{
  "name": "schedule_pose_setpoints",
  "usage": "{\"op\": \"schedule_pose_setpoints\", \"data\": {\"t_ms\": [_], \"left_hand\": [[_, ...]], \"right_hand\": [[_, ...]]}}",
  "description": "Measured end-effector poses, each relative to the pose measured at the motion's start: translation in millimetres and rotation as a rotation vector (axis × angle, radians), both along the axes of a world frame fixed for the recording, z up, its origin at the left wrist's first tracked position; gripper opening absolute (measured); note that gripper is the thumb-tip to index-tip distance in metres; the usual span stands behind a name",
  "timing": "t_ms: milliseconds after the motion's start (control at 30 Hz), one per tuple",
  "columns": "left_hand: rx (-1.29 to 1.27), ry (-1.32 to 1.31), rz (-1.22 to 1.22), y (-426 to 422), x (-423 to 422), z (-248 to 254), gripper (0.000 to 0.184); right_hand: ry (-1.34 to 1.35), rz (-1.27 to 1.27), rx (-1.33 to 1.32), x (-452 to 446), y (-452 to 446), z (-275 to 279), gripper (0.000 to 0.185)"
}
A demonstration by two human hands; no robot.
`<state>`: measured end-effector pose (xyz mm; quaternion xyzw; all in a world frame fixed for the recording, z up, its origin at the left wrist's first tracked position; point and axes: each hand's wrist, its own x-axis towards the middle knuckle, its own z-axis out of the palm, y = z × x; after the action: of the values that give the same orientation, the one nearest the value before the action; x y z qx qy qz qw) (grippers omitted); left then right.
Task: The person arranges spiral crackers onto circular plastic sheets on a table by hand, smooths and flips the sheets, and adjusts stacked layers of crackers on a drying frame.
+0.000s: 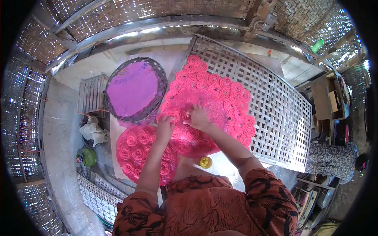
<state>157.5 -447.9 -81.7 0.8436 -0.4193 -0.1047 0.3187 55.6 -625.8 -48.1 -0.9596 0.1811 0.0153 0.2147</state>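
My left hand [165,125] is closed at the edge of a pink rosette of coiled strands [173,114], which looks like a noodle nest. Close by on the right, my right hand [198,118] has its fingers curled down on another pink rosette [185,115], partly hidden by them. Both hands are over a round pink mesh sheet [212,110], with more rosettes on its near half. Beyond it, rows of pink rosettes [224,86] lie on a woven bamboo rack [275,106]. A second round sheet of rosettes [132,151] lies beside my left forearm.
A round woven basket [162,80] with a purple sheet stands at the far left. A yellow cup [205,162] sits near my body. A green gas cylinder [86,156] and a white cloth [94,130] are at the left. Another person [330,161] is at the right.
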Motion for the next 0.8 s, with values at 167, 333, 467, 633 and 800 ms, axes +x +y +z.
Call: {"op": "schedule_pose_setpoints", "data": {"t_ms": [167, 333, 467, 633, 800], "left_hand": [[0.014, -0.050, 0.039, -7.7, 4.1, 5.8, 0.030], [0.135, -0.233, 0.008, -24.9, -3.9, 6.4, 0.032], [0.207, -0.360, -0.032, -29.9, -5.2, -8.6, 0.028], [0.047, -0.407, -0.104, -31.6, 7.3, -28.6, 0.017], [-0.218, 0.221, 0.030, -27.8, 34.6, -39.7, 0.010]], "right_hand": [[0.010, 0.116, -0.245, 8.7, 16.5, -21.2, 0.025], [-0.176, 0.189, -0.401, 2.2, 8.5, -32.2, 0.025], [-0.245, -0.474, 1.018, -38.1, -50.0, -53.7, 0.026], [-0.862, -0.767, 1.765, -143.4, -136.1, -45.3, 0.012], [-0.835, -0.828, 0.850, -207.2, -184.9, -6.7, 0.044]]}}
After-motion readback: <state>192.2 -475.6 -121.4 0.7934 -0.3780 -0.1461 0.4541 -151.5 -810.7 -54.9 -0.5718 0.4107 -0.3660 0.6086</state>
